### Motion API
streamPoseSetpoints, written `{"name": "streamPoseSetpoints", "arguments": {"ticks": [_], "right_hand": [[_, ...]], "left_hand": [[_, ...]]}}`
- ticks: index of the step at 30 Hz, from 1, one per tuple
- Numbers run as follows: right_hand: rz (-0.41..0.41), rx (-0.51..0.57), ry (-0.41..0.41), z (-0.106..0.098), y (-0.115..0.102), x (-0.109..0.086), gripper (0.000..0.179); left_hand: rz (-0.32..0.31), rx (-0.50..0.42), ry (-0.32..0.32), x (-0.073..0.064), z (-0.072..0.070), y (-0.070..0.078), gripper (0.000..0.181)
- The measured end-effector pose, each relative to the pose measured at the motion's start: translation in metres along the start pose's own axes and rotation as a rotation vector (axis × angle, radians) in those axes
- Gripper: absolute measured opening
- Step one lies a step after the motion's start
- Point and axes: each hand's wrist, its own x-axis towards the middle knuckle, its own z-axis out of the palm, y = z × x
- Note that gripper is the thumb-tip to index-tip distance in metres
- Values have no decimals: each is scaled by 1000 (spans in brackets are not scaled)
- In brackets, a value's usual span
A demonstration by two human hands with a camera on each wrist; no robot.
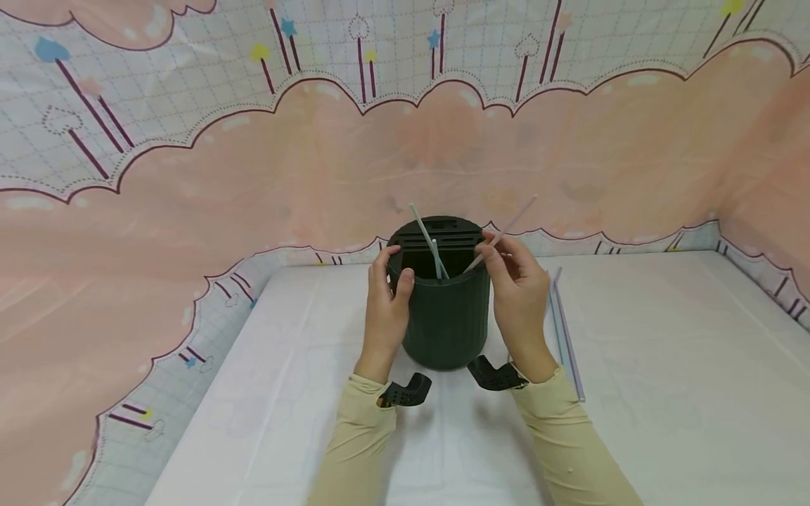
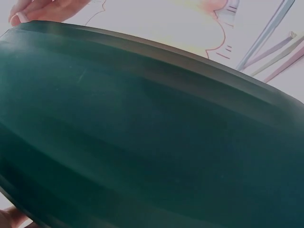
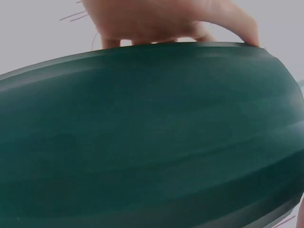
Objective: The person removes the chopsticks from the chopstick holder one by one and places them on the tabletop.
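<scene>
A dark green cylindrical holder [image 1: 446,320] with a slotted top stands slightly tilted between both hands. My left hand [image 1: 386,309] grips it at the left, its thumb at the front of the rim. My right hand [image 1: 522,302] pinches a pink straw [image 1: 519,214] at the right of the rim; the straw's lower end reaches into the opening. A pale green straw [image 1: 420,228] and a shorter light straw [image 1: 436,256] lean inside the opening. The holder's dark green wall [image 2: 152,123] fills most of both wrist views, and its inside bottom is hidden.
Several loose straws lie on the white table [image 1: 671,351] to the right, partly behind the right wrist, among them a purple straw [image 1: 569,344] and a blue straw [image 1: 558,320]. A patterned pink curtain [image 1: 405,161] hangs behind the table.
</scene>
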Motion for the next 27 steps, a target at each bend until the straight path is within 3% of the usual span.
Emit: {"name": "streamPoseSetpoints", "arguments": {"ticks": [7, 12, 15, 21, 23, 27], "right_hand": [[0, 82, 69, -6, -2, 4, 18], [-58, 327, 150, -13, 4, 12, 9], [-72, 440, 155, -18, 12, 16, 10], [-16, 517, 152, -26, 32, 20, 14], [1, 542, 182, -30, 38, 23, 15], [67, 710, 296, -42, 47, 31, 19]], "left_hand": [[2, 4, 6, 1, 1, -1, 53], [-13, 2, 7, 1, 1, -1, 53], [-14, 5, 10, 1, 1, 0, 52], [-25, 3, 6, -1, 0, -1, 51], [-26, 2, 3, -1, 0, 0, 51], [-18, 0, -2, 0, 1, 2, 51]]}}
